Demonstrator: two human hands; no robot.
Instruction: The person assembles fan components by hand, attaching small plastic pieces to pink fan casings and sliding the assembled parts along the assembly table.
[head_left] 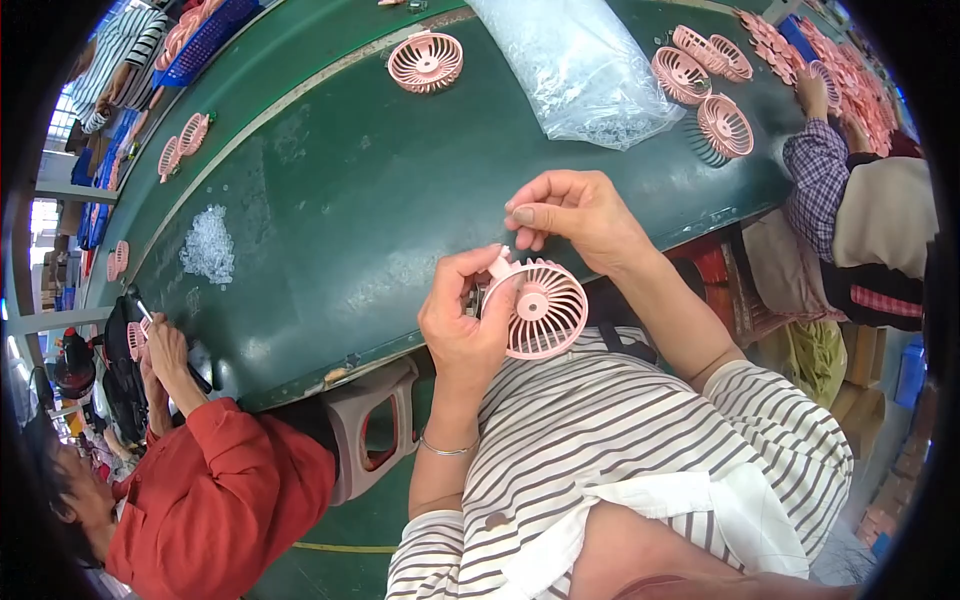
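Observation:
My left hand (462, 322) is closed around the edge of a round pink fan guard (548, 318), held near the table's front edge. Radial slats surround a hub in its middle. A short stem on the guard points up between my thumb and fingers, with a small whitish piece (504, 252) at its tip. Just above and right of that stem is my right hand (585, 215), thumb and forefinger pinched together and the other fingers curled. Whatever the pinch holds, if anything, is too small to make out.
On the green table (330, 220) lie a pile of small clear pieces (208, 246), a clear plastic bag (590, 80) and a pink guard (425, 62). More guards (725, 125) are at the right. A co-worker in red (220, 490) sits left; another person's checked sleeve (820, 180) is right.

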